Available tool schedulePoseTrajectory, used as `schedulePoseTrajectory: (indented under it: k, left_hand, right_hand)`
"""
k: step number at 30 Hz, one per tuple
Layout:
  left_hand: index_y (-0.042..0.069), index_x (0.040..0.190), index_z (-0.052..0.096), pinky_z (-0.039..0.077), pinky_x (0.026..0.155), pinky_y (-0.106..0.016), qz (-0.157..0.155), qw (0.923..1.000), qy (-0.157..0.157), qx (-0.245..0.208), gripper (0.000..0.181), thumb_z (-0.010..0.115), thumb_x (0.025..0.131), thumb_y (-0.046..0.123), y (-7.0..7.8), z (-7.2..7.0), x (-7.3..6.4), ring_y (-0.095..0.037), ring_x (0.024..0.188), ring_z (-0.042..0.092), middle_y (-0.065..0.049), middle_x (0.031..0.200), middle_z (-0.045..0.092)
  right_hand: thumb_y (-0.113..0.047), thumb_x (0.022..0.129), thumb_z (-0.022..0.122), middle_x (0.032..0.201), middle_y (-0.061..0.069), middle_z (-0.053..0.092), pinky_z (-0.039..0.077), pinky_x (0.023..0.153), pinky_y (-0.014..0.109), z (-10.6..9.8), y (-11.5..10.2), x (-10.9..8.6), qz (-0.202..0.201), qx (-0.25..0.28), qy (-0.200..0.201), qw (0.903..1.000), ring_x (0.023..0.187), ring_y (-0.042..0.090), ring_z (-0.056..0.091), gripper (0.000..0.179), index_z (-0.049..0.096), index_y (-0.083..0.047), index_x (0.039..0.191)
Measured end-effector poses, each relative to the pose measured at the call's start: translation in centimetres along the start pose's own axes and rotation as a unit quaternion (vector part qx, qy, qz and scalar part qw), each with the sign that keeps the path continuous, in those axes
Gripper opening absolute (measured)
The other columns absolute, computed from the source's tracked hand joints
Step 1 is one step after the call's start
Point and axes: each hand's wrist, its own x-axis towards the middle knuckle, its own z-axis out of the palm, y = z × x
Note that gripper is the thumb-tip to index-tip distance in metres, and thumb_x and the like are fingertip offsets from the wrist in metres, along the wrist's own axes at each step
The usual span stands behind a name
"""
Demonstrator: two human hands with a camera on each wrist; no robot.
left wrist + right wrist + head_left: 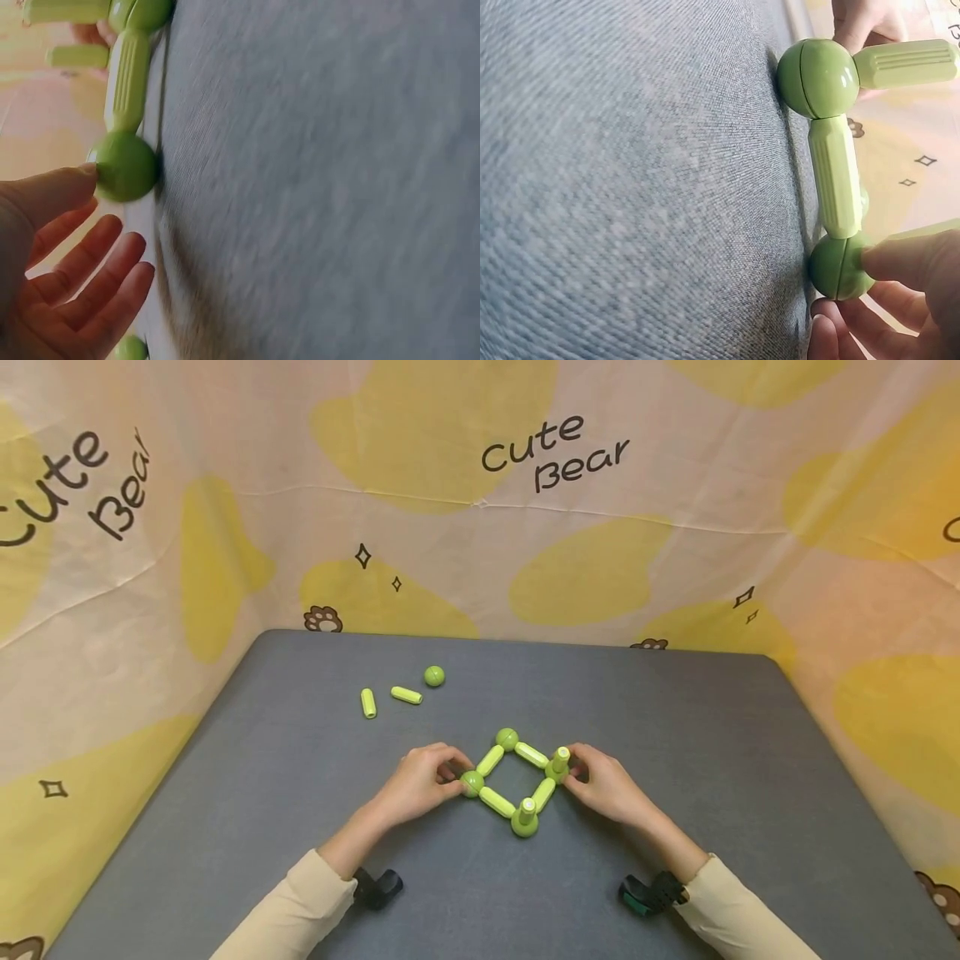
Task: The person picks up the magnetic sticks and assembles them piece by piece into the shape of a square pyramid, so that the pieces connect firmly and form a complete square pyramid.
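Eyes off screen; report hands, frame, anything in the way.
Left hand on left ball; right hand on right ball. Square frame on table, two upright rods. Loose ball, two loose rods beyond, likely not in the way.

Balls point(507, 740) grn; rods point(407, 695) pale yel-grn; tabletop point(675, 718) mottled blue-gry; sleeves point(296, 902) cream; backdrop point(720, 468) pinkish-cream, yel-blotched, w/ blk lettering point(557, 453) & brn paw prints point(322, 620).

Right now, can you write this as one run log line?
left hand: grips left corner ball; right hand: grips right corner ball; square frame: two upright rods; loose rods: two; loose ball: one
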Motion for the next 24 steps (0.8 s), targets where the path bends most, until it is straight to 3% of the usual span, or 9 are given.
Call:
schedulePoseTrajectory:
  k: [3,6,11,15,19,24]
  left_hand:
    - [0.011,0.096,0.068,0.05,0.065,-0.023,-0.012,0.9995,0.03,-0.007,0.021,0.073,0.076,0.012,-0.6,-1.0,0.2,-0.01,0.076,0.063,-0.001,0.093,0.065]
    - [0.009,0.094,0.068,0.052,0.066,-0.026,-0.032,0.9958,0.085,-0.015,0.017,0.072,0.077,0.012,-1.7,-2.4,0.6,-0.012,0.076,0.064,-0.003,0.091,0.066]
    - [0.006,0.093,0.068,0.053,0.068,-0.034,-0.088,0.9803,0.177,-0.002,0.017,0.071,0.078,0.014,-3.9,-5.2,1.1,-0.019,0.076,0.066,-0.006,0.091,0.067]
    - [0.005,0.097,0.067,0.051,0.07,-0.039,-0.13,0.9653,0.226,0.015,0.021,0.071,0.079,0.016,-5.6,-6.8,1.4,-0.024,0.08,0.066,-0.009,0.094,0.067]
    - [0.005,0.1,0.067,0.049,0.072,-0.042,-0.164,0.9523,0.256,0.027,0.026,0.071,0.08,0.02,-6.9,-7.6,1.7,-0.028,0.084,0.065,-0.012,0.097,0.067]
    - [0.006,0.106,0.065,0.047,0.074,-0.043,-0.21,0.9417,0.261,0.029,0.032,0.07,0.08,0.024,-8.1,-7.7,2.1,-0.028,0.086,0.065,-0.013,0.102,0.065]
  right_hand:
    - [-0.004,0.079,0.065,0.097,0.005,0.062,0.049,0.069,0.03,0.0,0.0,0.0,0.0,-0.002,0.002,1.0,0.081,0.014,0.062,0.026,0.061,-0.008,0.105]
    - [-0.005,0.079,0.065,0.098,0.005,0.062,0.049,0.069,0.029,0.0,0.0,0.0,0.001,-0.002,0.003,1.0,0.081,0.013,0.062,0.027,0.061,-0.008,0.106]
    - [-0.005,0.079,0.065,0.097,0.005,0.062,0.048,0.068,0.029,0.0,0.0,-0.1,0.004,-0.004,0.003,1.0,0.08,0.013,0.061,0.027,0.061,-0.008,0.106]
    - [-0.005,0.08,0.065,0.096,0.004,0.061,0.047,0.067,0.027,0.0,-0.1,-0.1,0.006,-0.004,0.002,1.0,0.079,0.012,0.06,0.026,0.061,-0.008,0.105]
    - [-0.004,0.079,0.065,0.094,0.003,0.061,0.047,0.066,0.026,0.0,-0.1,-0.1,0.005,-0.003,0.004,1.0,0.077,0.01,0.059,0.025,0.061,-0.008,0.104]
    - [-0.005,0.08,0.065,0.095,0.003,0.061,0.047,0.066,0.026,0.1,0.0,0.0,0.005,-0.002,0.004,1.0,0.078,0.01,0.059,0.026,0.061,-0.009,0.104]
